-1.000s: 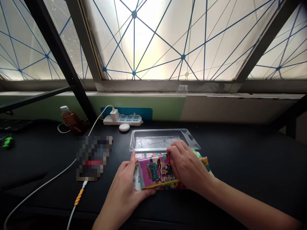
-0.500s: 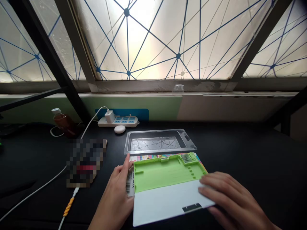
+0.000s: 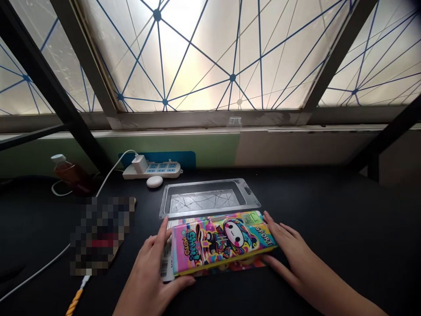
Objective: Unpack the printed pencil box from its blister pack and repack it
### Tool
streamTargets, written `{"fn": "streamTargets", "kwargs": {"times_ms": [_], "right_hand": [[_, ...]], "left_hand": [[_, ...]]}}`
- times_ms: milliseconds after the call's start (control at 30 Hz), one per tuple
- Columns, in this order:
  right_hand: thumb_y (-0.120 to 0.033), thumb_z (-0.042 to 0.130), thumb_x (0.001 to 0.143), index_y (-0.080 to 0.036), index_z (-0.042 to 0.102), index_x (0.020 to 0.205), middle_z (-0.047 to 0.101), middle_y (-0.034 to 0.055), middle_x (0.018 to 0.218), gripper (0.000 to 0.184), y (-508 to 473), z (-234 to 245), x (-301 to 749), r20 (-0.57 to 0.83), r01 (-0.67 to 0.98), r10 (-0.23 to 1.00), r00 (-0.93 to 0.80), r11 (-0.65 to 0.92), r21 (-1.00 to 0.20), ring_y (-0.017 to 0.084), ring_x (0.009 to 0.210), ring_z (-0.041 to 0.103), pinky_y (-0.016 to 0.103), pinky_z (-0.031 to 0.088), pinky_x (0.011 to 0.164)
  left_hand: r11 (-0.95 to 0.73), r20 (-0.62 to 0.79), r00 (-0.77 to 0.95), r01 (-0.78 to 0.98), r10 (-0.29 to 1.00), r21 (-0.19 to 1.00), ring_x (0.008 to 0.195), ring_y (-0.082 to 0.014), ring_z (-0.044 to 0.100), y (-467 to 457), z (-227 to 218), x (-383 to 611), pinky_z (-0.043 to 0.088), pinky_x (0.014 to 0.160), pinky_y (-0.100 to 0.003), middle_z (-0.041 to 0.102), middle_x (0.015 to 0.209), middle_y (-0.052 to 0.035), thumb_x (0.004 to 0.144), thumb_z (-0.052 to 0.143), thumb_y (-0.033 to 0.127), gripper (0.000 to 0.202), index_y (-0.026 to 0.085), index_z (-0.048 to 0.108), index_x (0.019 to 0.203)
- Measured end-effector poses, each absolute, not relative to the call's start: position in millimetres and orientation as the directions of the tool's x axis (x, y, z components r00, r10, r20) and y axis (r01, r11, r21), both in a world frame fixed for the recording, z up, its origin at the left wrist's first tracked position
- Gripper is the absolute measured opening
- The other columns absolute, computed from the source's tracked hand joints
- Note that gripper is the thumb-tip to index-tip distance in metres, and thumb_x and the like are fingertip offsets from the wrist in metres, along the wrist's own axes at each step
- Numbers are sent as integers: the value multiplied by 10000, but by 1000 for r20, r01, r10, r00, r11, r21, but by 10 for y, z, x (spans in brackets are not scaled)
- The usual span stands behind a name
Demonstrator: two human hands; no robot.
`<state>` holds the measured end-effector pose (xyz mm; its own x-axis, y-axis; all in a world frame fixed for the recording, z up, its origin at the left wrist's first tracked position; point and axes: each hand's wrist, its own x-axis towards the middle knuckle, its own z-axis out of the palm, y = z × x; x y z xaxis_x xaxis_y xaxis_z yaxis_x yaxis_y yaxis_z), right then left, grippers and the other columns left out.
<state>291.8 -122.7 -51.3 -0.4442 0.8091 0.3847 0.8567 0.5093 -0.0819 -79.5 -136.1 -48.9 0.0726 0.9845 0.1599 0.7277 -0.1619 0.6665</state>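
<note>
The left hand (image 3: 153, 274) clasps the end of a colourful pencil case (image 3: 222, 242), its thumb and fingers closed around it, beside the barcoded edge of a printed card sleeve (image 3: 166, 261). The case lies on that sleeve on the desk (image 3: 329, 206), just short of the fingertips' far side a clear plastic tray (image 3: 204, 199). The right hand's fingers (image 3: 272, 228) spread apart, touching the case's other end.

Left hand (image 3: 151, 267) and right hand (image 3: 289, 254), both bare, slender tapering fingers (image 3: 278, 230), short trimmed nails, smooth unmarked skin, long slim left thumb (image 3: 161, 239), narrow wrists, bare forearms (image 3: 332, 292) reaching the lower edge of the view, plain and unadorned
</note>
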Motion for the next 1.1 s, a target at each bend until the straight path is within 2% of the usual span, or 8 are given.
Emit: {"fn": "streamTargets", "kwargs": {"times_ms": [167,267,367,500,633,800,933,1100], "right_hand": [[-346,483,1018,-279,53,1637,579,129,1470,757,-1281,-471,2886,416,843,785,-460,533,-73,308,1288,609,547,489,1043],[-326,488,1012,-278,99,1638,557,127,1494,738,-1221,-301,2896,502,836,748,-434,542,-86,317,1305,593,526,476,1065],[-335,477,1020,-274,121,1637,519,131,1528,715,-974,-136,2888,556,832,724,-408,546,-101,324,1343,555,488,487,1071],[-421,468,1018,-232,175,1629,509,154,1532,704,-489,-173,2787,489,840,794,-362,505,-199,339,1356,537,471,530,1031],[-463,411,1033,-173,199,1617,505,196,1524,686,-271,-368,2634,403,841,841,-361,481,-249,348,1371,520,493,519,1047],[-474,411,1037,-197,150,1625,485,184,1544,700,-363,-432,2549,390,828,820,-419,521,-206,346,1403,483,531,463,1104],[-487,425,1031,-208,83,1635,440,185,1575,748,-358,-433,2537,369,844,828,-421,508,-176,343,1446,424,582,372,1153],[-526,365,1037,-227,225,1617,321,173,1638,667,-287,-486,2529,322,868,836,-444,490,-77,344,1521,268,638,299,1157]], "left_hand": [[-200,212,74,716,974,668,1384,-340,496,-1420,-476,-814,399,1153,-525,554,1481,-57,815,772,406,978,377,197,1606],[-266,305,70,694,950,669,1408,-323,481,-1423,-326,-783,458,1117,-458,479,1552,-42,865,724,442,878,390,234,1591],[-326,414,63,728,908,603,1453,-318,415,-1275,-91,-699,398,1158,-472,414,1598,-66,947,620,446,770,359,222,1600],[-312,307,172,808,936,500,1516,-331,294,-870,79,-625,301,1193,-539,366,1628,-143,994,511,401,704,222,227,1613],[-235,188,165,858,968,456,1553,-345,184,-553,-10,-705,222,1204,-599,308,1657,-143,1016,428,360,637,190,259,1606],[-174,76,160,795,984,582,1547,-303,230,-496,-133,-812,262,1227,-494,250,1676,-148,1039,372,423,655,152,223,1615],[-182,114,142,807,983,562,1539,-304,255,-542,-166,-786,271,1226,-497,272,1665,-166,1049,355,417,634,137,244,1607],[-161,91,133,836,987,525,1547,-311,225,-546,-205,-764,288,1214,-488,219,1681,-157,1067,271,503,655,148,234,1616]]}}
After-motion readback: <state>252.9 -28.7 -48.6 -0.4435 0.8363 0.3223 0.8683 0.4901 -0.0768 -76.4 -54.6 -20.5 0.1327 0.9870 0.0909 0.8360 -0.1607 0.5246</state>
